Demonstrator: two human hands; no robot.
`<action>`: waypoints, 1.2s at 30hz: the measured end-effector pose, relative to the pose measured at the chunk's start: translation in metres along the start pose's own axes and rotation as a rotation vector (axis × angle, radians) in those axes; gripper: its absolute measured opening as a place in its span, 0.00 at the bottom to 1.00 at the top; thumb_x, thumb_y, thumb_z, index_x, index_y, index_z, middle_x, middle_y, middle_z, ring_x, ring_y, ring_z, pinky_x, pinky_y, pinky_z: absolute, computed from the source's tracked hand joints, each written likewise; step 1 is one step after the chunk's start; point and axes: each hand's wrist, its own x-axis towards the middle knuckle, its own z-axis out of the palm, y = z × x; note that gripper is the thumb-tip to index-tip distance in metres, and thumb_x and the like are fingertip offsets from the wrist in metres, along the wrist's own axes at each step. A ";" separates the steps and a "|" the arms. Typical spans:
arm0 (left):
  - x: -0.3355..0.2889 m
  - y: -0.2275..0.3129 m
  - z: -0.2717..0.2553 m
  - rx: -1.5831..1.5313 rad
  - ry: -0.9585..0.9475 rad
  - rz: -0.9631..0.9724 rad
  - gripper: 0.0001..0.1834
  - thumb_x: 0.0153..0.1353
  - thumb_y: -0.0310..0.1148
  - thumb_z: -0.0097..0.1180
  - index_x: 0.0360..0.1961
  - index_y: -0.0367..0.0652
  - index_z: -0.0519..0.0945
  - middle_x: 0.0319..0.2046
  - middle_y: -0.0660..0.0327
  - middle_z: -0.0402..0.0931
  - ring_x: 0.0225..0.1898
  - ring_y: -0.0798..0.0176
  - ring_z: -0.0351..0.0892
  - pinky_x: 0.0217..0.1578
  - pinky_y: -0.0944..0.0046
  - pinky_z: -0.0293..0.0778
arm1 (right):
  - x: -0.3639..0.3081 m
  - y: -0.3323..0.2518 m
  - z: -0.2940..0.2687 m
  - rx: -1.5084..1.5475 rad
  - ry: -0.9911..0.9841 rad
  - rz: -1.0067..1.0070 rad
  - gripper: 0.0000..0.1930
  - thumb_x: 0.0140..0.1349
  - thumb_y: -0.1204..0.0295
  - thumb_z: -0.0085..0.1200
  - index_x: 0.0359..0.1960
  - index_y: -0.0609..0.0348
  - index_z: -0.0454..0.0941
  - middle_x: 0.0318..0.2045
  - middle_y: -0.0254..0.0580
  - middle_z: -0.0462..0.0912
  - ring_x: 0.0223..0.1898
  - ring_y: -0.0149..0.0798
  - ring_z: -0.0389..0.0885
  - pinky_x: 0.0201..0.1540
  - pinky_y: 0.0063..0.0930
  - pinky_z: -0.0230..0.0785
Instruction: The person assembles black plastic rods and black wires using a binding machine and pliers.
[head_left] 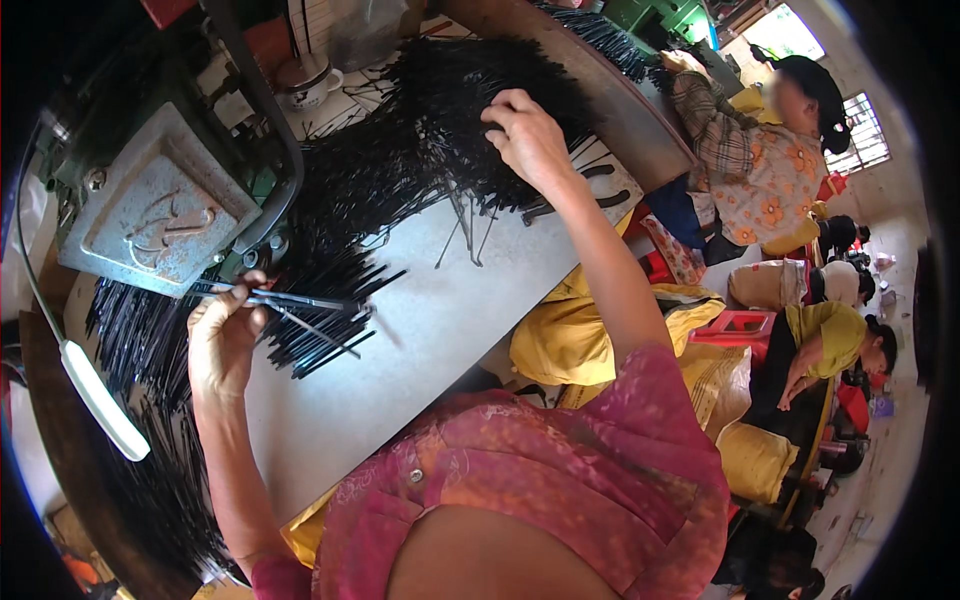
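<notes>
Several thin dark metal rods (312,300) stick out to the right from my left hand (226,325), its thumb and fingers closed on them just under the machine head (165,215). A bundle of similar dark rods (315,345) lies on the pale tabletop beside that hand. Farther off, my right hand (528,138) is over a large tangled heap of thin black rods (440,110). Its fingers are curled together, and what they hold, if anything, I cannot make out. A few loose rods (468,232) stray from the heap onto the pale tabletop (420,310).
A white-handled lamp or tool (105,400) hangs at the left. Behind the machine stands a mug (305,85). Two dark curved metal pieces (590,195) lie at the table's right edge. Yellow sacks (565,335) are on the right, where co-workers (760,170) sit.
</notes>
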 end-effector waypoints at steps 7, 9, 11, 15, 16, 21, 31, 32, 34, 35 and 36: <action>-0.008 -0.008 -0.006 0.054 0.012 -0.065 0.03 0.47 0.27 0.51 0.23 0.42 0.70 0.21 0.64 0.71 0.22 0.70 0.67 0.22 0.76 0.61 | 0.004 -0.098 0.003 -0.040 0.108 -0.633 0.07 0.37 0.73 0.51 0.22 0.54 0.70 0.22 0.32 0.66 0.27 0.30 0.66 0.28 0.20 0.66; -0.011 -0.010 -0.015 0.029 0.017 -0.108 0.04 0.48 0.30 0.52 0.24 0.44 0.71 0.20 0.66 0.70 0.20 0.73 0.66 0.21 0.77 0.60 | 0.002 -0.129 0.007 0.117 0.104 -0.703 0.06 0.39 0.70 0.52 0.21 0.53 0.71 0.18 0.32 0.67 0.26 0.31 0.68 0.25 0.22 0.66; -0.018 -0.006 -0.005 0.133 0.027 -0.103 0.03 0.48 0.29 0.52 0.26 0.44 0.71 0.19 0.66 0.70 0.19 0.74 0.65 0.21 0.77 0.60 | 0.000 -0.146 0.020 0.334 -0.040 -0.587 0.06 0.43 0.67 0.53 0.21 0.53 0.72 0.15 0.34 0.70 0.22 0.34 0.72 0.22 0.24 0.65; -0.023 -0.010 0.000 0.136 0.045 -0.055 0.07 0.45 0.26 0.52 0.28 0.39 0.73 0.21 0.63 0.72 0.18 0.73 0.65 0.21 0.76 0.59 | 0.001 -0.171 0.039 0.921 -0.563 -0.074 0.10 0.49 0.68 0.53 0.32 0.59 0.76 0.17 0.38 0.76 0.18 0.28 0.73 0.21 0.20 0.64; -0.021 -0.010 -0.002 0.181 -0.011 -0.033 0.08 0.43 0.25 0.52 0.28 0.38 0.73 0.20 0.62 0.73 0.18 0.73 0.65 0.21 0.76 0.59 | 0.000 -0.169 0.051 1.169 -0.640 0.042 0.10 0.50 0.71 0.53 0.32 0.65 0.75 0.18 0.34 0.76 0.19 0.22 0.70 0.22 0.17 0.63; -0.022 -0.011 -0.006 0.255 0.119 -0.004 0.03 0.44 0.26 0.54 0.23 0.40 0.73 0.16 0.64 0.72 0.10 0.78 0.58 0.12 0.78 0.50 | 0.007 -0.181 0.045 1.397 -0.746 0.231 0.09 0.54 0.70 0.49 0.28 0.65 0.75 0.13 0.27 0.67 0.14 0.17 0.59 0.13 0.10 0.48; -0.022 -0.007 -0.002 0.272 0.117 -0.015 0.05 0.45 0.26 0.57 0.20 0.41 0.72 0.14 0.66 0.70 0.10 0.78 0.59 0.10 0.78 0.52 | 0.009 -0.184 0.041 1.485 -0.817 0.327 0.10 0.56 0.70 0.47 0.30 0.67 0.74 0.13 0.27 0.64 0.12 0.17 0.56 0.13 0.10 0.45; -0.022 -0.007 -0.002 0.266 0.105 -0.007 0.05 0.45 0.27 0.57 0.19 0.42 0.72 0.14 0.66 0.69 0.10 0.78 0.58 0.10 0.78 0.52 | 0.009 -0.185 0.039 1.485 -0.823 0.341 0.10 0.56 0.70 0.47 0.30 0.67 0.74 0.13 0.27 0.64 0.12 0.17 0.55 0.13 0.10 0.45; -0.023 -0.007 -0.002 0.262 0.117 -0.015 0.05 0.46 0.27 0.56 0.19 0.42 0.72 0.15 0.66 0.69 0.11 0.78 0.58 0.10 0.78 0.52 | 0.009 -0.186 0.040 1.484 -0.834 0.351 0.11 0.56 0.69 0.47 0.30 0.67 0.74 0.13 0.27 0.64 0.12 0.17 0.55 0.13 0.10 0.45; -0.024 -0.007 -0.003 0.261 0.124 -0.023 0.05 0.46 0.27 0.56 0.20 0.42 0.72 0.15 0.67 0.69 0.11 0.79 0.58 0.11 0.79 0.52 | 0.009 -0.186 0.041 1.485 -0.836 0.349 0.11 0.56 0.69 0.47 0.30 0.67 0.73 0.13 0.27 0.64 0.12 0.17 0.55 0.13 0.10 0.45; -0.024 -0.007 -0.002 0.257 0.128 -0.022 0.05 0.46 0.27 0.56 0.20 0.42 0.72 0.15 0.67 0.69 0.11 0.79 0.58 0.11 0.79 0.52 | 0.010 -0.185 0.042 1.485 -0.837 0.348 0.11 0.56 0.69 0.47 0.30 0.67 0.73 0.13 0.26 0.64 0.12 0.17 0.55 0.13 0.10 0.44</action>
